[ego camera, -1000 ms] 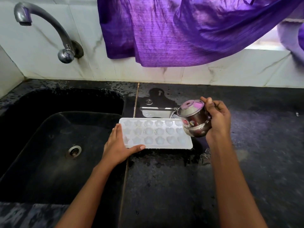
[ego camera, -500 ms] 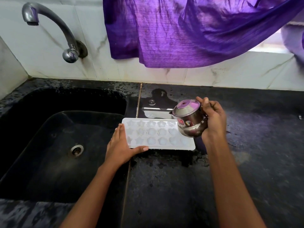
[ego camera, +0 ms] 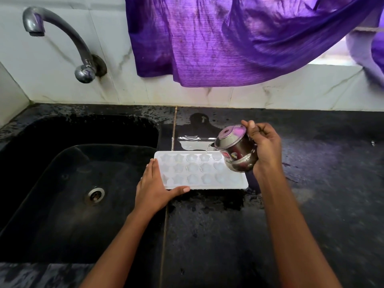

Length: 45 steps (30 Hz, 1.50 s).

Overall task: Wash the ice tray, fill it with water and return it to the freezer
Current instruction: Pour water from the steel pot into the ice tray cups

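A white ice tray [ego camera: 197, 171] with flower-shaped cells lies flat on the wet black counter [ego camera: 218, 235], just right of the sink. My left hand [ego camera: 154, 190] holds its left end, fingers along the edge and thumb against the near rim. My right hand [ego camera: 262, 145] grips a small steel pot [ego camera: 235, 151] with a lid, tilted left over the tray's far right corner. A thin stream of water falls from its spout into a far-row cell. The pot hides the tray's right cells.
A black sink [ego camera: 79, 183] with a steel drain [ego camera: 95, 195] lies to the left, under a curved tap [ego camera: 60, 36] on the tiled wall. Purple cloth [ego camera: 239, 38] hangs above the counter. Puddles cover the counter behind the tray.
The pot has stayed over the tray's right end, tipped left, and water now shows at its spout. My left hand has kept its hold on the tray's left end.
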Each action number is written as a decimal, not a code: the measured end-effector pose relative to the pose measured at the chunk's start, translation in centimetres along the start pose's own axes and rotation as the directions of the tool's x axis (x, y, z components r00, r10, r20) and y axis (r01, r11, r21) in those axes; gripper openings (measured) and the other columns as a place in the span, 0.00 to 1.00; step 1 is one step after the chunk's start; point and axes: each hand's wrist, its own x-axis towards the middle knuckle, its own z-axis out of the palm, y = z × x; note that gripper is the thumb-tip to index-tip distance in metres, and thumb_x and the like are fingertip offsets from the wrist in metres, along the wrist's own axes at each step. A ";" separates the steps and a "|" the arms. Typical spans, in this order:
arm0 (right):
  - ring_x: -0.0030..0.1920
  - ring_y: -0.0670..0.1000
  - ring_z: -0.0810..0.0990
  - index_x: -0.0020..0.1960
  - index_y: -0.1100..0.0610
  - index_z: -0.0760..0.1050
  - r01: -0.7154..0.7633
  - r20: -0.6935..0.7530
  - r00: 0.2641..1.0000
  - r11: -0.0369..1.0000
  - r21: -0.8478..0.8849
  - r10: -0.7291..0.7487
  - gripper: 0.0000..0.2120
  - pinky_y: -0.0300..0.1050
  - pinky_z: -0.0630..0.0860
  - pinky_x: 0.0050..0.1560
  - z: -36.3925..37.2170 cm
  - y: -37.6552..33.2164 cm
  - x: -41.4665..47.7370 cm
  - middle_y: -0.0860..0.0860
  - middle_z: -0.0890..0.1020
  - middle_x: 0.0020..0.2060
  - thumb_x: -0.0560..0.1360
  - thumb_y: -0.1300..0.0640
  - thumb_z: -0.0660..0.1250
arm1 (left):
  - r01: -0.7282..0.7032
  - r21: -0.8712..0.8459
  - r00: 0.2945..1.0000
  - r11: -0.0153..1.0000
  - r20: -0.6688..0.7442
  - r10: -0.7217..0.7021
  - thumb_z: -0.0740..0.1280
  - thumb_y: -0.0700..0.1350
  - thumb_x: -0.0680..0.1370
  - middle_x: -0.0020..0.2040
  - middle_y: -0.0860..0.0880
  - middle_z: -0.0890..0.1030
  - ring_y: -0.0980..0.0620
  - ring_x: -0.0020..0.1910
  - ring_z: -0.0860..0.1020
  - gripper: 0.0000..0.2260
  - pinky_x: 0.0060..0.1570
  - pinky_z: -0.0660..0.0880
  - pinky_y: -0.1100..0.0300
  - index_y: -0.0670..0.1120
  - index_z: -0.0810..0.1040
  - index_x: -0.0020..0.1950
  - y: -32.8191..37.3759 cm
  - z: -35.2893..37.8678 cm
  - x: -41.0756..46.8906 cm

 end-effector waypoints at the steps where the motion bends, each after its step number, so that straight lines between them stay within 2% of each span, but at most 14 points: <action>1: 0.45 0.48 0.80 0.38 0.54 0.72 0.004 -0.001 1.000 1.000 -0.008 -0.004 0.07 0.35 0.77 0.33 0.1 -0.1 0.0 0.54 0.82 0.47 0.75 0.58 0.67 | -0.002 0.001 1.000 1.000 -0.002 0.002 0.69 0.68 0.63 0.78 0.51 0.44 0.52 0.77 0.45 0.56 0.74 0.51 0.49 0.46 0.41 0.77 0.0 0.0 0.0; 11: 0.43 0.46 0.80 0.37 0.54 0.72 0.036 -0.007 0.999 0.999 -0.009 -0.036 0.08 0.33 0.76 0.33 0.0 -0.3 -0.4 0.52 0.82 0.45 0.75 0.58 0.67 | -0.005 -0.004 1.000 1.000 0.007 0.005 0.69 0.69 0.63 0.78 0.50 0.43 0.53 0.77 0.44 0.56 0.74 0.49 0.50 0.46 0.40 0.77 -0.1 0.0 0.0; 19: 0.45 0.49 0.80 0.37 0.54 0.72 0.039 -0.019 0.999 0.999 -0.010 -0.039 0.08 0.38 0.78 0.37 -0.1 -0.5 -0.5 0.54 0.82 0.47 0.74 0.57 0.68 | -0.009 -0.002 1.000 1.000 0.007 0.009 0.69 0.68 0.64 0.78 0.50 0.44 0.52 0.77 0.45 0.55 0.74 0.49 0.50 0.45 0.41 0.77 0.1 -0.1 -0.2; 24: 0.43 0.47 0.81 0.38 0.54 0.73 0.033 -0.036 0.999 0.999 0.000 -0.033 0.08 0.36 0.77 0.35 0.0 -0.4 -0.6 0.51 0.83 0.45 0.75 0.58 0.68 | -0.009 0.003 1.000 1.000 0.018 0.009 0.68 0.69 0.64 0.78 0.50 0.43 0.52 0.77 0.44 0.56 0.74 0.49 0.50 0.45 0.40 0.77 0.2 -0.1 -0.2; 32: 0.49 0.48 0.82 0.38 0.55 0.72 0.018 -0.060 0.998 0.995 0.095 -0.012 0.08 0.40 0.78 0.46 0.6 -0.1 -0.4 0.51 0.84 0.46 0.75 0.60 0.67 | -0.017 0.012 1.000 1.000 0.020 0.017 0.68 0.69 0.64 0.78 0.50 0.42 0.52 0.77 0.44 0.56 0.74 0.48 0.50 0.45 0.39 0.77 0.0 -0.1 -0.2; 36: 0.47 0.47 0.82 0.37 0.56 0.71 -0.006 -0.051 0.999 0.985 0.170 0.015 0.09 0.40 0.80 0.47 0.9 0.0 -0.5 0.51 0.84 0.45 0.76 0.60 0.66 | -0.018 0.019 1.000 1.000 0.019 0.018 0.67 0.70 0.64 0.78 0.50 0.42 0.52 0.77 0.44 0.56 0.74 0.47 0.50 0.45 0.39 0.77 0.0 -0.1 -0.1; 41: 0.49 0.49 0.82 0.37 0.56 0.72 -0.029 -0.020 0.999 0.981 0.190 0.034 0.09 0.46 0.79 0.53 1.4 0.4 -0.5 0.50 0.85 0.41 0.75 0.61 0.66 | -0.027 0.036 1.000 0.999 0.010 0.027 0.66 0.70 0.64 0.78 0.49 0.42 0.52 0.77 0.44 0.56 0.74 0.47 0.51 0.45 0.39 0.77 0.1 -0.1 -0.3; 45: 0.52 0.51 0.82 0.37 0.56 0.72 -0.039 0.001 0.999 0.986 0.162 0.040 0.09 0.48 0.79 0.55 2.0 0.7 -0.5 0.51 0.84 0.44 0.75 0.61 0.66 | -0.026 0.037 1.000 0.999 0.004 0.026 0.66 0.71 0.64 0.78 0.49 0.43 0.52 0.77 0.44 0.56 0.74 0.47 0.51 0.45 0.39 0.77 0.0 -0.1 -0.3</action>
